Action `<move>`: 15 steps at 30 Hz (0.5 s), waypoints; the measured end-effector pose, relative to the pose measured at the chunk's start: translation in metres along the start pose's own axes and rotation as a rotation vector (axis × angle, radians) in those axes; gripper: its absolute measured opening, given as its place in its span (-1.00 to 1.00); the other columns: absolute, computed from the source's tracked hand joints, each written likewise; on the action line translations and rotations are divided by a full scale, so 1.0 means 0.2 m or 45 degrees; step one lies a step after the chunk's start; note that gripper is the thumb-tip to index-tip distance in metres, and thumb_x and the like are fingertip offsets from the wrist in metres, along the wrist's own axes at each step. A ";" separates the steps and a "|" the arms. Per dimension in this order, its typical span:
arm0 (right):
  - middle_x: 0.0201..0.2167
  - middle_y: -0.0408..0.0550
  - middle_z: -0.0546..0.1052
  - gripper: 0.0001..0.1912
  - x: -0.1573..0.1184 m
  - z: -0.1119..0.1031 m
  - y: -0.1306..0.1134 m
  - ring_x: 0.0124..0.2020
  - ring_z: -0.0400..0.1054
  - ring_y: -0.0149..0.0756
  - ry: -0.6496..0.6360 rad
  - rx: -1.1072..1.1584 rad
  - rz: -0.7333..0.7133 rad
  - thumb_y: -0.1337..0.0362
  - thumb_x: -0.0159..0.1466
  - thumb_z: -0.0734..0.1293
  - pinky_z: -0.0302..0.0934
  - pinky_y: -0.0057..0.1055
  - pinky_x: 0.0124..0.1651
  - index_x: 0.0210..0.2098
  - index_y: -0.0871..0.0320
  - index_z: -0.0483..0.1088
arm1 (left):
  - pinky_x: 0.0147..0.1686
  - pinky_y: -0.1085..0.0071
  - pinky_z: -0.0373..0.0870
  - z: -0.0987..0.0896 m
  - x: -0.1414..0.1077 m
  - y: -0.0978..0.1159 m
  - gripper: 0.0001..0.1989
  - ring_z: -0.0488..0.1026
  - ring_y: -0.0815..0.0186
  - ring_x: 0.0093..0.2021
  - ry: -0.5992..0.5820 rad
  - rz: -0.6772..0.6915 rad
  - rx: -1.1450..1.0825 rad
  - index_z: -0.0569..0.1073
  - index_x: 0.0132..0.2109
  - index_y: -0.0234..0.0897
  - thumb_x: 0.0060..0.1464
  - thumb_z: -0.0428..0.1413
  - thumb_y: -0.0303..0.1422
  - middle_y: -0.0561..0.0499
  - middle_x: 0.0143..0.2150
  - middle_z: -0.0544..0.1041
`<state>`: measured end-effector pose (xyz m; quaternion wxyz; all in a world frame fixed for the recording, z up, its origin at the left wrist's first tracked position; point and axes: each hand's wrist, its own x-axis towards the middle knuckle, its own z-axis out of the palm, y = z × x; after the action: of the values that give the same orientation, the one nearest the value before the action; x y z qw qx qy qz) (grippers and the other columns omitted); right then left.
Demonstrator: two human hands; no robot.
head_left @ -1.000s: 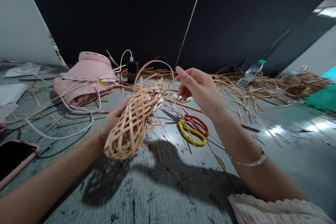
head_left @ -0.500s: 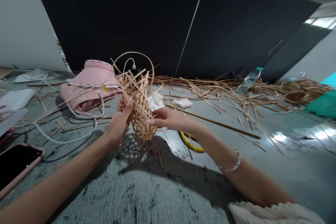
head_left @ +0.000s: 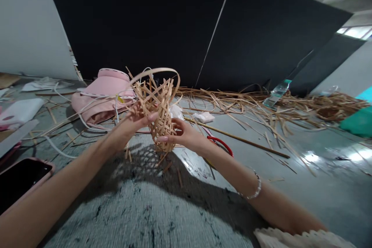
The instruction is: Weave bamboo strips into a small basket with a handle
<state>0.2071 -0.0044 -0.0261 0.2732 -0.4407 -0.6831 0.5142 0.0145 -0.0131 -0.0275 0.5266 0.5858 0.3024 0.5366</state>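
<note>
A tube-shaped basket [head_left: 161, 122] of thin tan strips stands nearly upright on the grey surface, its loose strip ends spreading at the top. One long strip [head_left: 162, 69] arches over it. My left hand [head_left: 130, 122] grips the upper left side, thumb across the front and fingers partly behind the weave. Lower on the right side, my right hand [head_left: 184, 135] holds the basket between thumb and fingers. The fingertips behind the weave are partly hidden.
A pink visor hat [head_left: 109, 85], a white cable [head_left: 58, 149] and a phone [head_left: 24, 180] lie left. Behind are white tissue [head_left: 203, 117] and loose strips [head_left: 226, 99]. Red-handled tool [head_left: 222, 143], long stick [head_left: 247, 138] and bottle [head_left: 277, 93] lie right.
The basket has turned more upright and its arching strip has swung forward. My left thumb now reaches further across the weave. A red handle shows beside my right forearm.
</note>
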 end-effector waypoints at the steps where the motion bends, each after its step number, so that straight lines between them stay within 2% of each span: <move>1: 0.04 0.10 0.44 -0.22 0.00 0.00 0.00 0.00 0.38 -0.11 -0.005 -0.010 0.004 0.02 -0.05 0.52 0.31 -0.19 0.03 0.09 0.14 0.25 | 0.14 0.20 0.29 -0.01 0.00 0.02 -0.58 0.40 0.08 0.12 -0.078 -0.013 0.040 0.49 0.00 -0.21 -0.03 0.26 -0.23 -0.05 0.06 0.52; 3: 0.04 0.07 0.44 -0.22 -0.01 0.01 0.00 0.02 0.38 -0.11 -0.043 -0.044 0.011 0.03 -0.03 0.51 0.31 -0.19 0.03 0.11 0.11 0.23 | 0.08 0.17 0.35 -0.01 -0.01 0.04 -0.59 0.46 0.07 0.04 -0.178 -0.058 0.100 0.51 -0.03 -0.21 -0.08 0.29 -0.28 -0.05 0.01 0.55; 9: 0.11 0.09 0.38 -0.22 -0.03 -0.04 -0.04 0.10 0.32 -0.11 -0.157 -0.093 -0.125 0.13 0.02 0.50 0.29 -0.18 0.07 0.16 0.08 0.15 | 0.02 0.15 0.40 -0.02 -0.02 0.05 -0.57 0.49 0.05 -0.01 -0.256 -0.095 0.197 0.53 -0.06 -0.17 -0.16 0.32 -0.37 -0.06 -0.08 0.59; 12: 0.11 0.08 0.39 -0.18 -0.05 -0.03 -0.08 0.10 0.32 -0.14 -0.189 -0.056 -0.189 0.21 0.00 0.52 0.26 -0.20 0.11 0.17 0.08 0.11 | 0.03 0.17 0.39 -0.01 -0.02 0.06 -0.57 0.50 0.06 -0.02 -0.275 -0.088 0.228 0.51 -0.01 -0.17 -0.11 0.29 -0.36 -0.07 -0.07 0.59; 15: 0.05 0.02 0.45 -0.17 -0.08 0.01 -0.11 0.04 0.38 -0.19 -0.228 0.080 -0.151 0.29 -0.03 0.52 0.30 -0.26 0.06 0.15 0.06 0.09 | 0.06 0.19 0.37 0.03 -0.03 0.08 -0.59 0.48 0.09 0.01 -0.293 -0.037 0.233 0.49 0.02 -0.18 -0.03 0.24 -0.34 -0.06 -0.01 0.56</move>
<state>0.2057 -0.0203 -0.0052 0.2549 -0.3430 -0.7133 0.5555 0.0145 -0.0245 -0.0131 0.5099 0.6846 0.2960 0.4286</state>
